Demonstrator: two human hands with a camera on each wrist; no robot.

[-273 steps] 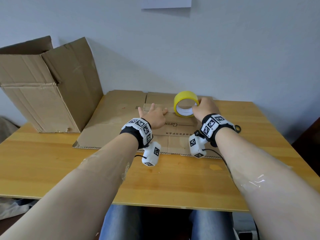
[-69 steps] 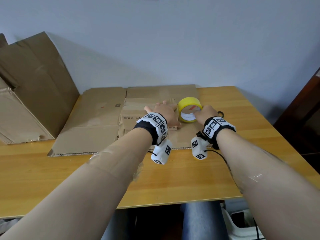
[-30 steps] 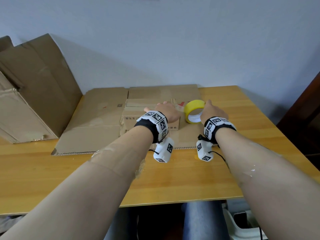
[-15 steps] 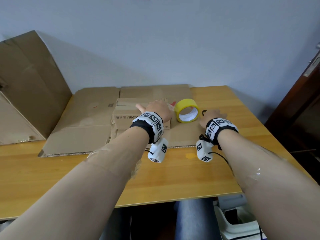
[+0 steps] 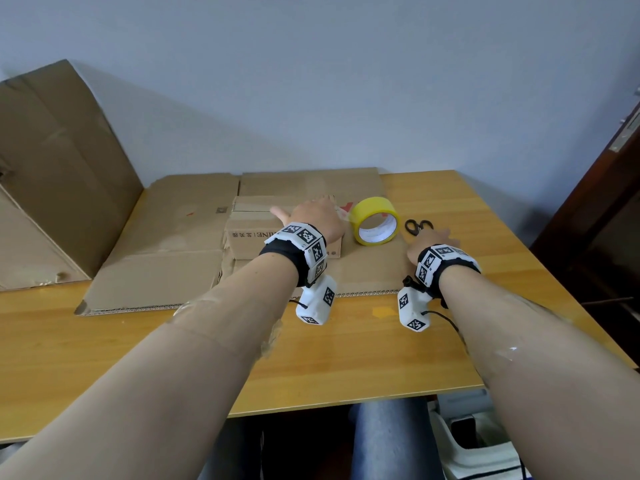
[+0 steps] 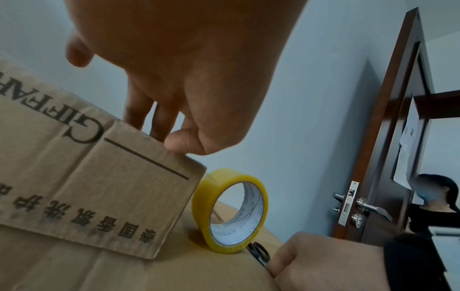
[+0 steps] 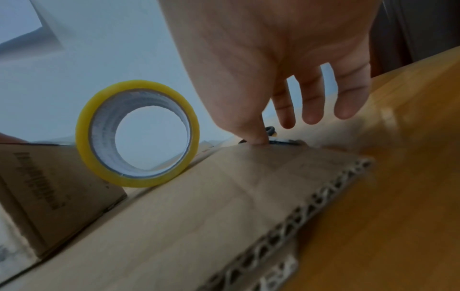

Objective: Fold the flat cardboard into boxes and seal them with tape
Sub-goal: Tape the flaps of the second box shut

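Observation:
A small folded cardboard box (image 5: 249, 237) with printed text lies on a large flat cardboard sheet (image 5: 162, 258). My left hand (image 5: 313, 218) rests on the box's top. In the left wrist view its fingers (image 6: 139, 116) press down on the box (image 6: 99, 177) and the thumb sits at the top edge. A yellow tape roll (image 5: 375, 221) stands on edge just right of the box, with a clear strip running toward my left hand. My right hand (image 5: 433, 239) is spread beside black scissors (image 5: 417, 226); one fingertip (image 7: 259, 137) touches them, the others hang straight.
A big open cardboard box (image 5: 52, 174) stands at the table's back left. The wooden table (image 5: 346, 358) has bare surface in front of the sheet. A dark door (image 6: 388, 137) is at the right, with a person (image 6: 433, 206) beyond it.
My right hand let go of the tape roll and moved right to the scissors. The roll now stands alone. My left hand stays on the small box.

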